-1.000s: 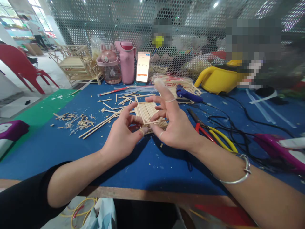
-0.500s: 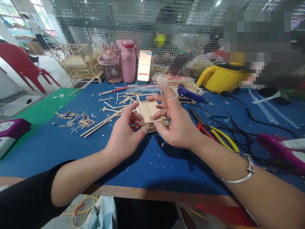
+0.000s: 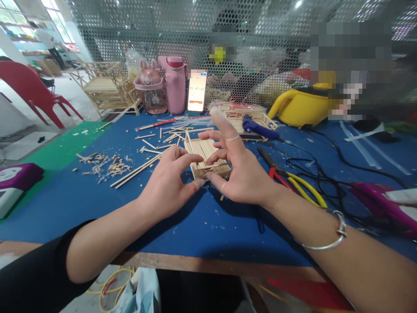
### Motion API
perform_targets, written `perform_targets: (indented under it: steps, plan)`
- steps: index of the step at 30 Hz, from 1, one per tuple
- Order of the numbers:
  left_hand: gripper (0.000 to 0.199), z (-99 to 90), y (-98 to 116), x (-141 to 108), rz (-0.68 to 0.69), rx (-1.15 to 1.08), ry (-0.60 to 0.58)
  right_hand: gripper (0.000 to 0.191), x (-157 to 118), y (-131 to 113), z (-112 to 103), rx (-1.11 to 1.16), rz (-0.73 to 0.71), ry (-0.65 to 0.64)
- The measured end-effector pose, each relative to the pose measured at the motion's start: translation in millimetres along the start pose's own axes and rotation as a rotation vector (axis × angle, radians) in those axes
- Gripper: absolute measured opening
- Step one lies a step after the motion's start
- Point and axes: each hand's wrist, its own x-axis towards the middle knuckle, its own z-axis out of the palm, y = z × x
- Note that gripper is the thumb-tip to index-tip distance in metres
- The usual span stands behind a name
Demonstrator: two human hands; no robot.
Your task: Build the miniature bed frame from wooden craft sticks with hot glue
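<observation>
Two bare hands meet over the middle of the blue-covered work desk (image 3: 74, 195), seen from the head camera. The left hand (image 3: 164, 187) and the right hand (image 3: 239, 174) grasp between them a small flat panel of pale wooden sticks glued side by side (image 3: 205, 152), which is held just above the desk top, its near end lifted and pinched. The left thumb and forefinger close on the panel's near left corner; the right thumb and middle fingers grip its near right edge, while the right forefinger stands up straight, free of it. A silver bangle (image 3: 329, 234) circles the right wrist. Left of the panel lie long loose wooden sticks (image 3: 137, 169), and further toward the desk's left edge a scatter of short wood offcuts (image 3: 104, 165). Just right of the right hand lie pliers with red and yellow handles (image 3: 293, 180) among black cables (image 3: 325, 174). Along the far edge stand a pink bottle (image 3: 176, 84), a propped phone with a lit screen (image 3: 197, 91) and a yellow plastic vessel (image 3: 301, 106), with a stick-built wooden frame model (image 3: 104, 87) at the far left corner.
</observation>
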Motion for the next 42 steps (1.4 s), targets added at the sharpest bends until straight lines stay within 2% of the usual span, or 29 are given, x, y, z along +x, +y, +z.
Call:
perform_targets:
  steps: [4, 8, 11, 15, 21, 25, 30, 33, 35, 38, 42]
  plan:
    - [0.022, -9.1, -2, 13, 0.128, 0.177, -0.086, 0.095, 0, 1, 0, 0.078, -0.039, -0.018]
    - [0.009, -16.4, -3, 31, 0.254, 0.208, -0.222, 0.096, 0, 1, -2, 0.124, -0.025, -0.039]
    - [0.008, -19.4, -4, 40, 0.289, 0.193, -0.317, 0.095, 0, 1, -3, 0.105, -0.034, -0.043]
    - [0.008, -21.3, -6, 43, 0.293, 0.159, -0.351, 0.092, -1, 2, -3, 0.117, -0.048, -0.045]
    - [0.01, -23.0, -5, 39, 0.287, 0.161, -0.363, 0.09, 1, 3, -3, 0.157, -0.03, -0.065]
    - [0.012, -20.7, -6, 37, 0.304, 0.134, -0.331, 0.089, 1, 4, -2, 0.135, -0.037, -0.054]
    - [0.011, -16.7, -10, 34, 0.245, 0.048, -0.32, 0.088, 1, 5, -2, 0.102, -0.047, -0.036]
    - [0.013, -16.4, -10, 29, 0.227, 0.071, -0.293, 0.089, 1, 6, -2, 0.105, -0.05, -0.035]
    - [0.02, -17.2, -9, 25, 0.247, 0.102, -0.268, 0.09, 1, 6, -2, 0.113, -0.062, -0.03]
    - [0.041, -19.5, -6, 21, 0.293, 0.119, -0.221, 0.089, 1, 6, -1, 0.12, -0.067, -0.021]
    - [0.056, -22.9, -1, 20, 0.245, 0.082, -0.146, 0.09, 1, 5, -1, 0.123, -0.057, -0.016]
